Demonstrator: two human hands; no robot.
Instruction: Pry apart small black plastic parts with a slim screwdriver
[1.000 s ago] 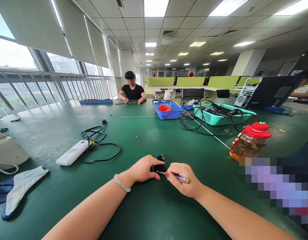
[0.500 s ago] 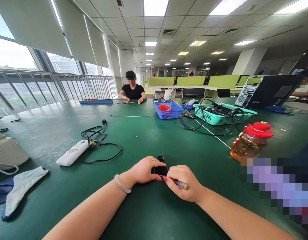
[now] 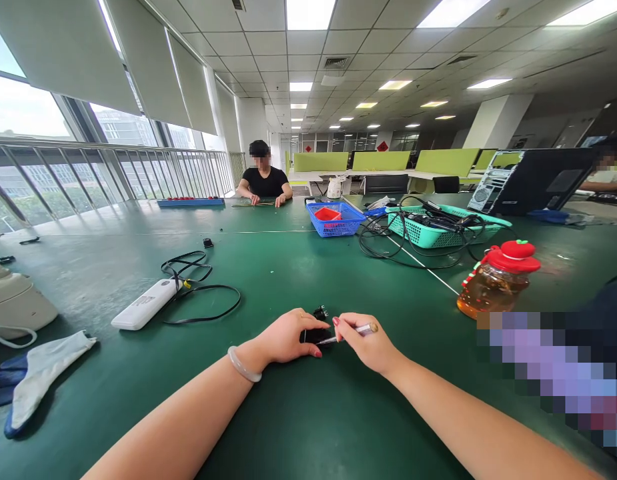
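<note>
My left hand [image 3: 288, 337] is closed over a small black part [image 3: 315, 333] that rests on the green table [image 3: 308, 413]. A second small black piece [image 3: 320, 312] lies just behind it. My right hand [image 3: 371, 347] pinches a thin screwdriver [image 3: 349, 333] with a silvery shaft. Its tip points left into the black part under my left fingers. The two hands almost touch.
A white power strip [image 3: 147, 303] with a looped black cable [image 3: 203, 297] lies to the left, gloves [image 3: 38, 373] at far left. A red-lidded bottle [image 3: 498, 280] stands right. Blue [image 3: 337, 220] and teal baskets [image 3: 438, 233] sit behind; a person [image 3: 264, 177] sits far across.
My right hand has lifted and turned, so the screwdriver's handle now points up and right instead of lying low. My left hand stays on the black part.
</note>
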